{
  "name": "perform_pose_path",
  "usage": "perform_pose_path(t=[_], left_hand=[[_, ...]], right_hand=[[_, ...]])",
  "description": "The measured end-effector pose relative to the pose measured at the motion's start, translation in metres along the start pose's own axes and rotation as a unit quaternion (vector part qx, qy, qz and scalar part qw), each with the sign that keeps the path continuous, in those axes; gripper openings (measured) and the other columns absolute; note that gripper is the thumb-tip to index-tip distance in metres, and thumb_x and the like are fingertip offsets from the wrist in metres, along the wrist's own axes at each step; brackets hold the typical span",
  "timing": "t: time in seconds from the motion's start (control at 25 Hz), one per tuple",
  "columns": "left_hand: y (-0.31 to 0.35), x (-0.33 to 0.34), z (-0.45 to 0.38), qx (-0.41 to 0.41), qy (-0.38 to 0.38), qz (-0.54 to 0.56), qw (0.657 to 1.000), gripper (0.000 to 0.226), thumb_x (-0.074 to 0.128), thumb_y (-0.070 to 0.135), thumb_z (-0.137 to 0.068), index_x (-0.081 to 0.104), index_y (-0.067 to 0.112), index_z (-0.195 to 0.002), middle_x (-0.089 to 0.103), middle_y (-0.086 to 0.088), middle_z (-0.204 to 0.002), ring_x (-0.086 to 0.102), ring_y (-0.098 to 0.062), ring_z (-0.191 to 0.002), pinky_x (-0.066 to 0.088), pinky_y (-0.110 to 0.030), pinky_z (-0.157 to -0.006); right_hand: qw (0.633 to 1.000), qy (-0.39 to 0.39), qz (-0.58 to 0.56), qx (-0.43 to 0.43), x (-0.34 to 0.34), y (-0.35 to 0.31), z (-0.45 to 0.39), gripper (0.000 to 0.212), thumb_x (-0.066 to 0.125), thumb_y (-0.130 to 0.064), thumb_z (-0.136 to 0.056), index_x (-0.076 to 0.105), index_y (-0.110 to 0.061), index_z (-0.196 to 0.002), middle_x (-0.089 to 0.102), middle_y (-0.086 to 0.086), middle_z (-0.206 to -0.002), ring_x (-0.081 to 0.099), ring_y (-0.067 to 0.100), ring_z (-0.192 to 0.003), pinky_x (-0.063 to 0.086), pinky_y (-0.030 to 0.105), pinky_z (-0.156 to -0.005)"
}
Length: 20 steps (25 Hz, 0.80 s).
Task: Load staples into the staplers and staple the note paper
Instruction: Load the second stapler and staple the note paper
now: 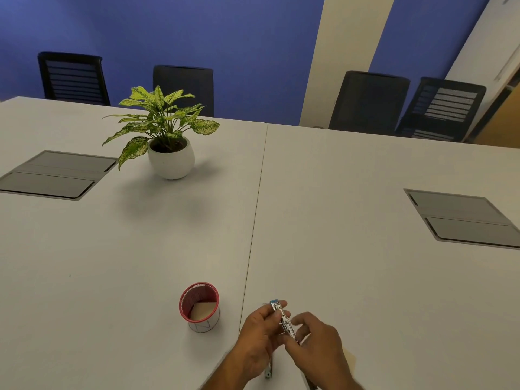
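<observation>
Red cup [199,305] left of hands, apart. Left hand [260,337] – fingers curled round stapler [283,319], held above table [365,263] near front edge. Right hand [316,342] pinches its near end. Judgement: steady body, seat staple strip straight in channel – no forcing.

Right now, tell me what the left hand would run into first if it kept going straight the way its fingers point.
The left hand points up and right, fingers curled round the stapler. Beyond the stapler only bare table shows along that line; depth is hard to judge.
</observation>
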<state>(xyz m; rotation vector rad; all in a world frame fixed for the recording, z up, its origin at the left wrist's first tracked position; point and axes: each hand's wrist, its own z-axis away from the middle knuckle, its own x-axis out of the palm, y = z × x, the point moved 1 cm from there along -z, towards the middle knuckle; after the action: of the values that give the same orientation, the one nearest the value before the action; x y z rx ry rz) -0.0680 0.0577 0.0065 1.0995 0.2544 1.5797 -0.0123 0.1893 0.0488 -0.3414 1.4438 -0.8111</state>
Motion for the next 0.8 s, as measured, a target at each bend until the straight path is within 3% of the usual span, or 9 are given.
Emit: perform_pose_path(t=[0.08,0.16,0.28,0.4,0.56,0.8], left_hand=[[0.001,0.001,0.002,0.007,-0.012,0.001,1.0,0.024,0.055,0.008,-0.099,0.067,0.004,-0.12,0.069,-0.015,-0.098,0.061,-0.03,-0.085,0.055,-0.046,-0.08],[0.001,0.002,0.004,0.007,-0.022,0.0,1.0,0.026,0.056,0.01,-0.099,0.065,0.001,-0.121,0.067,-0.02,-0.104,0.059,-0.036,-0.095,0.05,-0.054,-0.092],[0.0,0.004,0.008,0.012,-0.034,0.008,0.999,0.026,0.055,0.01,-0.099,0.065,0.001,-0.122,0.068,-0.026,-0.113,0.065,-0.036,-0.098,0.058,-0.044,-0.084],[0.003,0.007,0.012,0.02,-0.045,0.013,0.999,0.026,0.057,0.011,-0.098,0.066,0.001,-0.121,0.068,-0.027,-0.119,0.067,-0.036,-0.102,0.059,-0.04,-0.079],[0.002,0.008,0.014,0.02,-0.04,0.014,0.999,0.028,0.057,0.01,-0.099,0.064,0.002,-0.124,0.065,-0.03,-0.123,0.067,-0.036,-0.102,0.059,-0.039,-0.079],[0.005,0.01,0.017,0.017,-0.048,0.013,0.999,0.027,0.06,0.016,-0.097,0.068,0.007,-0.122,0.07,-0.024,-0.115,0.069,-0.033,-0.097,0.06,-0.036,-0.07]], right_hand=[[0.998,-0.034,0.006,-0.05,-0.008,-0.007,0.0,0.037,0.065,-0.045,-0.067,0.052,-0.055,-0.1,0.065,-0.014,-0.076,0.062,0.006,-0.056,0.048,0.015,-0.06],[0.992,-0.071,0.02,-0.1,-0.016,-0.014,-0.001,0.054,0.061,-0.039,-0.068,0.046,-0.058,-0.117,0.064,-0.016,-0.076,0.061,0.003,-0.058,0.046,0.012,-0.062],[0.985,-0.084,0.042,-0.144,-0.024,-0.023,-0.003,0.062,0.057,-0.034,-0.07,0.044,-0.051,-0.127,0.059,-0.029,-0.073,0.058,-0.002,-0.063,0.044,0.007,-0.065],[0.982,-0.085,0.058,-0.161,-0.027,-0.026,-0.004,0.059,0.057,-0.03,-0.071,0.048,-0.048,-0.127,0.056,-0.027,-0.065,0.055,-0.001,-0.064,0.043,0.007,-0.066],[0.982,-0.083,0.06,-0.162,-0.028,-0.029,-0.005,0.053,0.058,-0.03,-0.07,0.049,-0.047,-0.12,0.056,-0.04,-0.072,0.056,-0.002,-0.065,0.042,0.007,-0.058],[0.987,-0.091,0.053,-0.124,-0.027,-0.023,-0.012,0.041,0.061,-0.034,-0.063,0.046,-0.043,-0.1,0.063,0.0,-0.067,0.059,0.015,-0.065,0.044,0.022,-0.052]])
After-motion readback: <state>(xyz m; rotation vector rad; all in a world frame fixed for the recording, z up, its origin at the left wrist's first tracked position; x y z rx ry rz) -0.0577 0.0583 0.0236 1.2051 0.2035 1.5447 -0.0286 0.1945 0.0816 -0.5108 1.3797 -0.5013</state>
